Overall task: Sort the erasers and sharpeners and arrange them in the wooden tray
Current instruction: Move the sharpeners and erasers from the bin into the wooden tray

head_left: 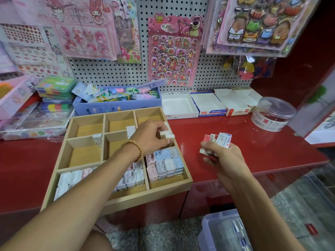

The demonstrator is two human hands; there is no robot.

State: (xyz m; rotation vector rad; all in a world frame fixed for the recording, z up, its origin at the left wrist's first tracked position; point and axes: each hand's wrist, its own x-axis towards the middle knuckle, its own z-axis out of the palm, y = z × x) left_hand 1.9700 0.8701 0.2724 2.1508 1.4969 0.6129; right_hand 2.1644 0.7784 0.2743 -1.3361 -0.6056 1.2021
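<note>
Over the right edge of the compartmented wooden tray (154, 193), the left hand (151, 137) pinches small white block erasers (167, 135), while the right hand (223, 158) clutches a loose stack of wrapped erasers (216, 142) that could spill onto the red desk (253, 142).

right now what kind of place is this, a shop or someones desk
Most likely a stationery shop display counter. Packaged sticker sheets hang on a white pegboard, opened retail cartons line the red counter, and the wooden tray holds rows of small boxed items.
</note>
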